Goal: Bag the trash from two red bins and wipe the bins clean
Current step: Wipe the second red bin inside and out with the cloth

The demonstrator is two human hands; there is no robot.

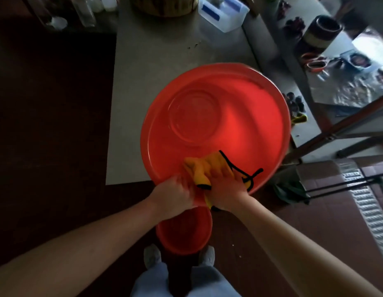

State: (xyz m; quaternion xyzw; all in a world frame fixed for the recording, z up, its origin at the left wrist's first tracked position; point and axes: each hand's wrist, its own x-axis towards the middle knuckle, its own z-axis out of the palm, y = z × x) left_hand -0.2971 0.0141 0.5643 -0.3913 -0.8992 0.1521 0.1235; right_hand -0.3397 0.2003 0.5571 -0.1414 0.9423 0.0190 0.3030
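Wiping is in progress on the large red bin [216,123], which the person holds tipped up over the near edge of a grey mat [154,61] on the floor. The bin's open mouth faces up toward the camera; its long axis runs from that mouth down and away to the round base visible inside, left of centre. No trash is visible in it, so the bagging step for this bin appears complete. No trash bag can be identified in view.

The left hand [175,194] is clenched on the bin's near rim, steadying it. The right hand [227,189] presses a yellow cloth with black trim [207,168] against the near inner wall, fingers spread over the cloth and gripping it. The two hands sit just beside each other at the rim.

A second, smaller red bin [186,232] stands on the floor below the hands, near the person's shoes [152,255], mouth also upward. Its interior is mostly hidden by the left hand and forearm, so whether it has been emptied or wiped cannot be determined.

Judged remaining: finish the far inner wall and base of the large bin, then verify the second bin.
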